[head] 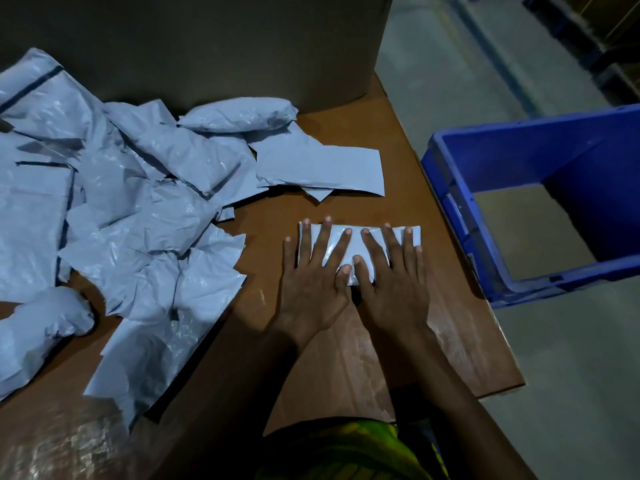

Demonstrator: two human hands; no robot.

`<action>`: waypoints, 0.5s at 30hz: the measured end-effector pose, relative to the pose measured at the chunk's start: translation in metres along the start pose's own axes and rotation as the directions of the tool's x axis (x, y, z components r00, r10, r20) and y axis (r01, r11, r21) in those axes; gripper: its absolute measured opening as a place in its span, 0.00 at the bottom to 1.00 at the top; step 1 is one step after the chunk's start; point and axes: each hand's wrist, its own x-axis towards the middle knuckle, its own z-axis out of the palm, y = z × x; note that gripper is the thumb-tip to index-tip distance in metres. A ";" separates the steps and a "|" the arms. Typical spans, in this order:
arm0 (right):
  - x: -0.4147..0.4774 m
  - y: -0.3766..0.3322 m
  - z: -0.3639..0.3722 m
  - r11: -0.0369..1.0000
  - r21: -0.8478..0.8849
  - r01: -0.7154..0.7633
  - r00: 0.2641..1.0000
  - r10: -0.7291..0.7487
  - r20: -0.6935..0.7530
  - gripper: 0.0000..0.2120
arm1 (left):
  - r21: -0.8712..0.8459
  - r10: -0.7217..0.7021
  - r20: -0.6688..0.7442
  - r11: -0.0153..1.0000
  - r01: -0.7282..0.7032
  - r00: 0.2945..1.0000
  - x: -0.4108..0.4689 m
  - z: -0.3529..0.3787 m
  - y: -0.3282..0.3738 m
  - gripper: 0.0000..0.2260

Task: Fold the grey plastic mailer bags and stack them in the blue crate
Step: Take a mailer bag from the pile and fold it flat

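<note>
A folded grey mailer bag point(356, 245) lies flat on the brown table point(346, 341), near its right side. My left hand point(313, 275) and my right hand point(391, 275) rest side by side on top of it, palms down and fingers spread, pressing it flat. Neither hand grips anything. A heap of several crumpled grey mailer bags point(121, 209) covers the left half of the table. The blue crate point(457, 216) stands on the floor to the right of the table; its visible bottom holds no bags.
A large brown cardboard box point(207, 46) stands at the back of the table. One flatter grey mailer point(318, 164) lies just beyond my hands. The table's right edge runs close to the crate, with grey floor point(571, 375) beyond.
</note>
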 end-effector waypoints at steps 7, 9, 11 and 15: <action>-0.006 0.001 -0.020 0.995 0.065 -0.080 0.997 0.081 -0.014 0.32 | -0.222 -0.276 -0.040 0.940 0.261 0.960 -0.018 -0.017 0.014 0.27; -0.017 0.010 -0.030 0.982 0.143 -0.125 0.992 0.126 -0.001 0.37 | -0.309 -0.380 -0.046 0.885 0.348 0.924 -0.023 -0.026 0.020 0.26; -0.026 0.022 -0.041 0.954 0.259 -0.151 0.988 0.142 0.053 0.39 | -0.551 -0.394 -0.018 0.771 0.320 0.919 -0.026 -0.035 0.016 0.29; -0.031 0.042 -0.058 0.917 0.396 -0.051 0.989 0.101 -0.108 0.28 | -0.780 -0.317 -0.001 0.594 0.198 0.949 -0.031 -0.054 -0.001 0.34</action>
